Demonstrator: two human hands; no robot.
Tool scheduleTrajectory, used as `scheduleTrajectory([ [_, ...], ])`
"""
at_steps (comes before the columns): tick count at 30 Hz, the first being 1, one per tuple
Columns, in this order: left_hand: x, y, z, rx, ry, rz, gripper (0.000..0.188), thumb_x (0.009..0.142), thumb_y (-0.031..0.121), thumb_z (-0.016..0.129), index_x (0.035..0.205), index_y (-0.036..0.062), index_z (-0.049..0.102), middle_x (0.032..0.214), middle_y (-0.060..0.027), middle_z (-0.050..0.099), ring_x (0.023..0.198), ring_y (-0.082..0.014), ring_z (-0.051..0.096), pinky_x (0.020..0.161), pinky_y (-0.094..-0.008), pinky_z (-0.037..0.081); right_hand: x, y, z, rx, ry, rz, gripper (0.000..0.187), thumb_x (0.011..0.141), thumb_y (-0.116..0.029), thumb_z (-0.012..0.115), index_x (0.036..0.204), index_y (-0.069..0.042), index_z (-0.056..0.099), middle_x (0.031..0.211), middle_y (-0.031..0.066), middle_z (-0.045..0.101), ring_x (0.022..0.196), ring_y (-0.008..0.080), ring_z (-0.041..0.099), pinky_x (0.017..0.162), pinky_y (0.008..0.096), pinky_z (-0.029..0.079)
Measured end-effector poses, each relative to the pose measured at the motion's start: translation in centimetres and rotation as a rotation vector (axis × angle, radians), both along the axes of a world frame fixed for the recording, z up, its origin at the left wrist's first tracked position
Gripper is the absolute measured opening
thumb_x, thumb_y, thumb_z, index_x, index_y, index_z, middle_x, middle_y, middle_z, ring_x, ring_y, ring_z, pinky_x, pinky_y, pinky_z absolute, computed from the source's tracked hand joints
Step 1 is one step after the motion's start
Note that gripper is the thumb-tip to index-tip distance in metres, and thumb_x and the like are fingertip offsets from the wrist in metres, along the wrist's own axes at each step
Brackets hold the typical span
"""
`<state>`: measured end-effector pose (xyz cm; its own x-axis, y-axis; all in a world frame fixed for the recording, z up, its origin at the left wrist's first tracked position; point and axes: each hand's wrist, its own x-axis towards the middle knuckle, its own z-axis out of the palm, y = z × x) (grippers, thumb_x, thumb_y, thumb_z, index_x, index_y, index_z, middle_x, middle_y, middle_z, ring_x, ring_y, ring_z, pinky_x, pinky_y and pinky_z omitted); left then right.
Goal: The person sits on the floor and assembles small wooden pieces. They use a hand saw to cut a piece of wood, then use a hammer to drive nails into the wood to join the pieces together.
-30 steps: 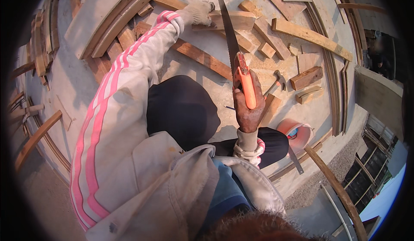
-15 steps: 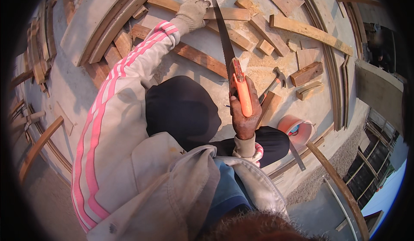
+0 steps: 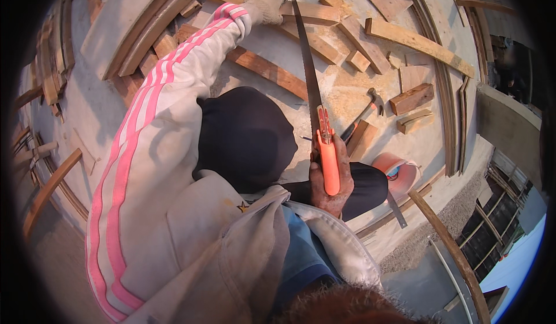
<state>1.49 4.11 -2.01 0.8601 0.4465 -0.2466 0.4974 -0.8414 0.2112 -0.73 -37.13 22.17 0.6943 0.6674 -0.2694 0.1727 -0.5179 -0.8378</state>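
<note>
Hammer [image 3: 366,113], bucket [image 3: 409,179] nearby, right hand [image 3: 345,182] gripping saw [image 3: 313,86], left hand [image 3: 265,7] at plank [image 3: 315,14], grip unclear

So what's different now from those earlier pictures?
The bare right hand pulled the orange-handled metal handsaw back toward the person, without letting go. The cream-gloved left hand stayed on the long brown wooden plank. The claw hammer with the orange-and-black handle and the round pink bucket stayed put.
</note>
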Motion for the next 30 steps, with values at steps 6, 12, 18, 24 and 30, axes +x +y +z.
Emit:
scheduleTrajectory([
  [6, 0.1, -0.4, 0.7, -0.016, -0.043, -0.033, 0.052, 0.081, 0.031, 0.073, 0.125, 0.0046, 0.069, 0.123, -0.0207, 0.072, 0.119, -0.0381, 0.068, 0.100, -0.0491, 0.056, 3.2, 7.7, -5.8, 0.246, 0.014, 0.040, 0.059, 0.090, 0.001, 0.061, 0.150, 0.002, 0.055, 0.139, 0.0223, 0.066, 0.114, 0.0308, 0.069, 0.102, 0.0371, 0.052],
  [12, -0.4, 0.5, 0.7, -0.001, -0.033, -0.020, 0.049, 0.080, 0.026, 0.070, 0.124, 0.0045, 0.068, 0.120, -0.0212, 0.073, 0.115, -0.0392, 0.069, 0.098, -0.0502, 0.056, 0.1, 1.5, -2.8, 0.108, -0.064, 0.030, 0.063, 0.092, 0.000, 0.067, 0.153, 0.005, 0.053, 0.131, 0.0176, 0.071, 0.113, 0.0214, 0.070, 0.101, 0.0327, 0.055],
  [18, 0.1, -0.2, 0.5, 0.010, -0.013, -0.059, 0.049, 0.079, 0.027, 0.070, 0.122, 0.0047, 0.068, 0.119, -0.0207, 0.073, 0.114, -0.0399, 0.070, 0.098, -0.0498, 0.056, 2.2, 4.2, -4.2, 0.212, 0.002, -0.013, 0.058, 0.089, 0.001, 0.062, 0.147, 0.002, 0.058, 0.123, 0.0199, 0.073, 0.099, 0.0274, 0.073, 0.092, 0.0351, 0.057],
  [24, -0.4, -0.2, 0.2, -0.038, -0.051, -0.023, 0.048, 0.078, 0.027, 0.071, 0.120, 0.0037, 0.069, 0.117, -0.0208, 0.074, 0.114, -0.0397, 0.070, 0.098, -0.0499, 0.056, 3.0, 6.0, -5.9, 0.227, 0.042, 0.000, 0.058, 0.089, 0.002, 0.061, 0.147, 0.002, 0.058, 0.132, 0.0194, 0.069, 0.106, 0.0291, 0.071, 0.096, 0.0357, 0.055],
  [30, 0.6, 0.5, 1.5, 0.005, 0.014, -0.062, 0.047, 0.079, 0.028, 0.070, 0.119, 0.0032, 0.069, 0.114, -0.0207, 0.074, 0.111, -0.0391, 0.071, 0.096, -0.0505, 0.057, 1.0, 0.9, -1.8, 0.059, 0.013, -0.086, 0.057, 0.091, 0.004, 0.061, 0.148, -0.001, 0.059, 0.127, 0.0181, 0.074, 0.111, 0.0275, 0.075, 0.096, 0.0356, 0.057],
])
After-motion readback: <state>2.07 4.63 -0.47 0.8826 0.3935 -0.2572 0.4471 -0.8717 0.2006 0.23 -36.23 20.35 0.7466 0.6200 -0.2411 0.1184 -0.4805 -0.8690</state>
